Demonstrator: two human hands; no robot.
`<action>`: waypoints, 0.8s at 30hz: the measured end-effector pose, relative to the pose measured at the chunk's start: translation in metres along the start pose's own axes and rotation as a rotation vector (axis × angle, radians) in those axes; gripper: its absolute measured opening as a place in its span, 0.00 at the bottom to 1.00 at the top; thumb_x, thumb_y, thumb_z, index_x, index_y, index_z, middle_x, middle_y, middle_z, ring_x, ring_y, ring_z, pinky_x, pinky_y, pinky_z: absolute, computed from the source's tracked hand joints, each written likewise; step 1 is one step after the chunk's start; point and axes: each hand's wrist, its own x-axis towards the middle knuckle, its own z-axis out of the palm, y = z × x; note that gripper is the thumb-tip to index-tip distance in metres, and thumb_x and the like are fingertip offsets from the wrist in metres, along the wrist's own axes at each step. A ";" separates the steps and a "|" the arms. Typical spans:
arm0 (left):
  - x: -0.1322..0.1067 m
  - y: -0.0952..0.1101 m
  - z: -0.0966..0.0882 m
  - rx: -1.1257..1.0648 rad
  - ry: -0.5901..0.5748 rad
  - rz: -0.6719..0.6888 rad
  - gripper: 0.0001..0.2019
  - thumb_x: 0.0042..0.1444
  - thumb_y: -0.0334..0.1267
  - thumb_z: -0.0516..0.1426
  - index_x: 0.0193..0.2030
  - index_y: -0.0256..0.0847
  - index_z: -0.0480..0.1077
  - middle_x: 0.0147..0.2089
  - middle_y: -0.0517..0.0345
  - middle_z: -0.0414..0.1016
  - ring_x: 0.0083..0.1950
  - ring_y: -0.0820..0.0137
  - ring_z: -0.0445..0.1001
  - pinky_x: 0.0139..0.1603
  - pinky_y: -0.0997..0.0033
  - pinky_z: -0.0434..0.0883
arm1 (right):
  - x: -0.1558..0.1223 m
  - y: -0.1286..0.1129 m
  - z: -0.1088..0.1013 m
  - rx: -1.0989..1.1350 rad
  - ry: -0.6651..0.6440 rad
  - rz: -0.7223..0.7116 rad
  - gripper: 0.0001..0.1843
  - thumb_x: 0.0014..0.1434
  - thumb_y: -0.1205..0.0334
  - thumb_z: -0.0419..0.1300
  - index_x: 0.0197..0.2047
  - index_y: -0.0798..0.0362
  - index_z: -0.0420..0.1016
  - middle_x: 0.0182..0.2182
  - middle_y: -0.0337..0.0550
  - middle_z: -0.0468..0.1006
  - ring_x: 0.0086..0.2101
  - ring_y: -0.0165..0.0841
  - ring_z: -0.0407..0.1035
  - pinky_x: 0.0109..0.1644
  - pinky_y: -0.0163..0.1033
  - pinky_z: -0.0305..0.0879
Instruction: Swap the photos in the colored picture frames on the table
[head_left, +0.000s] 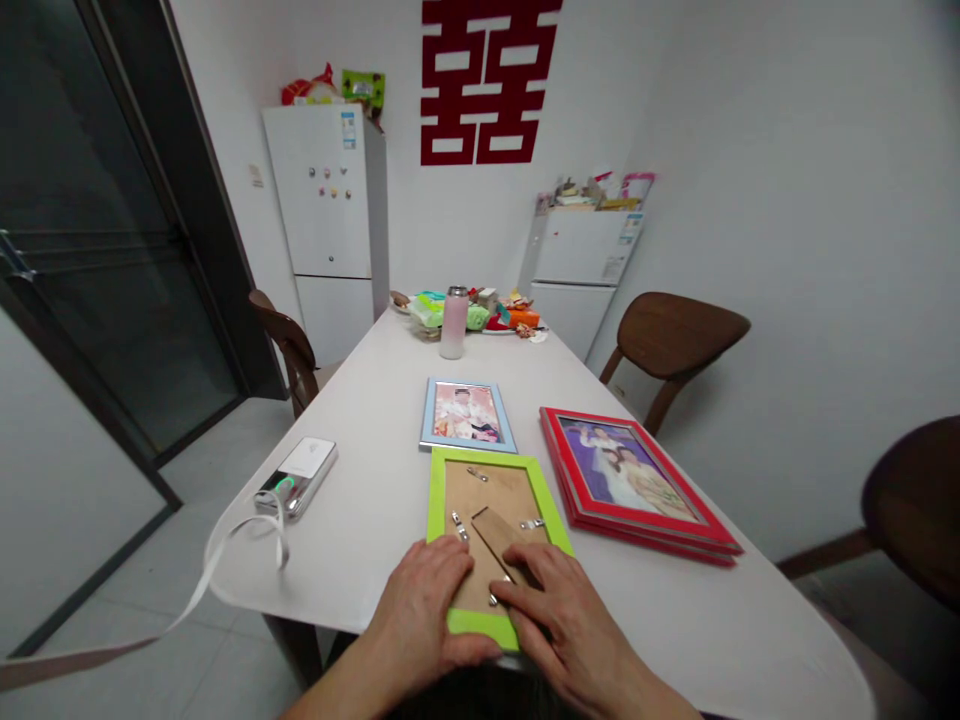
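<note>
A lime-green picture frame (495,500) lies face down on the white table (360,420), its brown backing board and metal clips showing. My left hand (424,605) rests on the frame's near left corner, fingers wrapped over the edge. My right hand (559,615) lies on the near right part, fingertips pressing at a clip on the backing. Beyond it lies a light-blue frame (466,414) with a photo, face up. To the right sits a stack of red frames (634,483) with a photo on top.
A white power bank (296,477) with a white strap sits at the table's left. A pink bottle (454,322) and snacks stand at the far end. Brown chairs (675,335) stand at both sides. Two white fridges (326,215) line the back wall.
</note>
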 end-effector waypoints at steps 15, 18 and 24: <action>0.000 -0.001 0.002 -0.044 0.041 -0.013 0.31 0.31 0.52 0.63 0.42 0.36 0.66 0.49 0.46 0.67 0.48 0.58 0.65 0.50 0.56 0.62 | 0.005 0.002 -0.005 0.053 -0.072 -0.038 0.15 0.52 0.68 0.48 0.42 0.50 0.68 0.38 0.47 0.66 0.39 0.36 0.59 0.42 0.44 0.57; 0.000 0.001 0.001 -0.058 0.043 -0.010 0.29 0.30 0.49 0.64 0.40 0.37 0.66 0.46 0.49 0.69 0.46 0.59 0.66 0.49 0.58 0.63 | 0.023 0.004 0.003 0.091 -0.054 0.016 0.15 0.54 0.69 0.46 0.42 0.53 0.68 0.37 0.47 0.67 0.37 0.34 0.59 0.41 0.42 0.57; -0.001 0.001 0.000 -0.113 0.066 -0.003 0.26 0.34 0.51 0.63 0.38 0.38 0.65 0.41 0.52 0.70 0.42 0.62 0.66 0.45 0.61 0.64 | 0.060 0.005 0.019 -0.013 -0.108 0.095 0.15 0.53 0.70 0.47 0.40 0.51 0.70 0.36 0.44 0.67 0.38 0.34 0.57 0.41 0.39 0.53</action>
